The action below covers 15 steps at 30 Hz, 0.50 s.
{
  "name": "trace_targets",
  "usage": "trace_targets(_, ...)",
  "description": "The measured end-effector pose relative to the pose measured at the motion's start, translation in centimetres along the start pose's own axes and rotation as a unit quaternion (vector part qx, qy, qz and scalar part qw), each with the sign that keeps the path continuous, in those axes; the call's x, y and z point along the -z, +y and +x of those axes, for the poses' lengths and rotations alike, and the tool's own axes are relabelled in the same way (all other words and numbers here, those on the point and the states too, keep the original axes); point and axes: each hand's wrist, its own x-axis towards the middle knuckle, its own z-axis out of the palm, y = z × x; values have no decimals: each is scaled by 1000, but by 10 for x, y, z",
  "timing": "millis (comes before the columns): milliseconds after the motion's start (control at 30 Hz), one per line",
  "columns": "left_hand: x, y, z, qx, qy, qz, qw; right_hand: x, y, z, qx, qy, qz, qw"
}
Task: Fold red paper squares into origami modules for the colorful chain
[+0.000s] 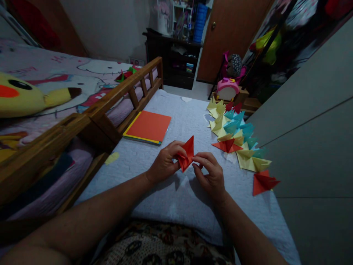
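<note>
A folded red paper piece (pixel 186 152) is held upright between both hands, just above the grey-white bed cover (pixel 179 191). My left hand (pixel 164 163) pinches its left side with closed fingers. My right hand (pixel 211 173) pinches the lower right edge, thumb and forefinger pressed together. A stack of square paper sheets (pixel 148 127), orange on top with a yellow edge, lies flat ahead of my left hand.
Several finished folded pieces in yellow, teal and red (pixel 237 140) lie in a row along the right, with one red piece (pixel 263 182) nearest. A wooden bed rail (pixel 110 99) borders the left. A grey wall (pixel 311 140) stands right.
</note>
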Motion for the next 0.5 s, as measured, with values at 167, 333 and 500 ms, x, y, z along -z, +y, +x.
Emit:
trace_targets(167,-1,0,1,-10,-7,11,1000,0,1,0,9,0,-16,1000)
trace_targets(333,0,2,2,-7,-37,2,999,-1,2,-1,19,11,-28,999)
trace_targets(500,-1,2,2,-4,-38,3,999,-2,0,-1,16,17,-29,999)
